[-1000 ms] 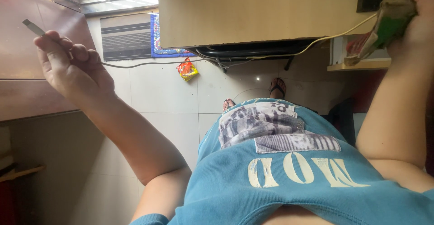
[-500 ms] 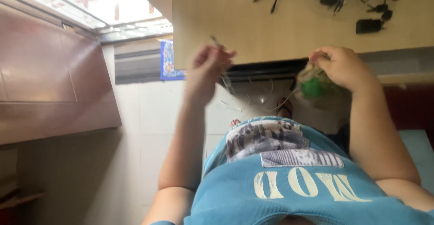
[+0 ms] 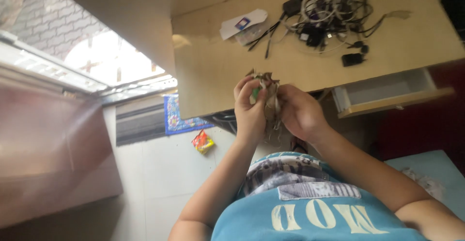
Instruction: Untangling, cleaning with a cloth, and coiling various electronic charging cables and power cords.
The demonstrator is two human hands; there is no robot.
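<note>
Counting from the left: one blue patterned mat [image 3: 180, 116] on the tiled floor, one red and yellow snack packet [image 3: 203, 141] beside it, one white card [image 3: 243, 24] on the wooden desk [image 3: 218, 71], one tangle of black and white cables [image 3: 329, 11] further along, one small black adapter [image 3: 352, 59] lying apart from the tangle, one open drawer [image 3: 387, 93] under the desk's right end. Two hands, one bundle. Held between both hands, just in front of the desk's near edge: a crumpled bundle [image 3: 268, 95] of brownish wrapping with a green patch showing (thin pale strands hanging below it, too blurred to name). Left hand [image 3: 249, 112] curled round the bundle's left side, fingertips pressed onto it. Right hand [image 3: 300, 112] closed on the right side, fingers bent inward against the wrapping.
</note>
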